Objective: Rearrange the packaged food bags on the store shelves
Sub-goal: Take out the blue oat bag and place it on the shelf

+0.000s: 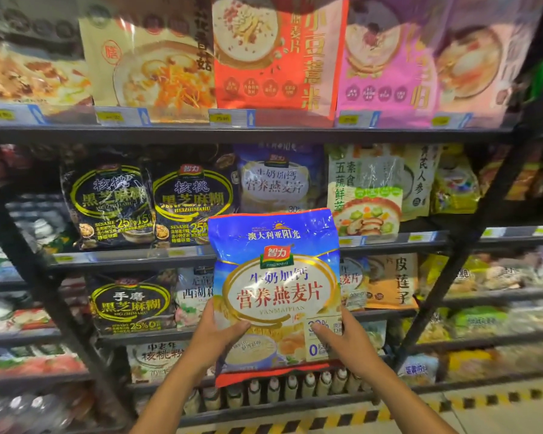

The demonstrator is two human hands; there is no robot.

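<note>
Two bare hands hold one blue oatmeal bag point(276, 286) upright in front of a dark store shelf point(389, 241), seen from a head camera looking forward and down. The left hand point(220, 336) grips the bag's lower left edge and the right hand point(345, 339) grips its lower right edge. Each thumb lies across the printed front; the fingers are hidden behind the bag. The bag's long axis runs straight up and down, with its top seam uppermost and its red bottom edge lowest. Directly above and behind the held bag, a matching blue bag point(276, 180) stands on the shelf, partly covered by the held bag's top. To the upper left of the held bag stand two black sesame bags point(192, 202). To its upper right is a pale vegetable bag point(364, 195). Below it runs a row of small bottles point(292, 389). The likely spot for the held bag lies up and away from both hands, in front of its twin. Both hands look equally near, so the lift would probably be shared.
</note>
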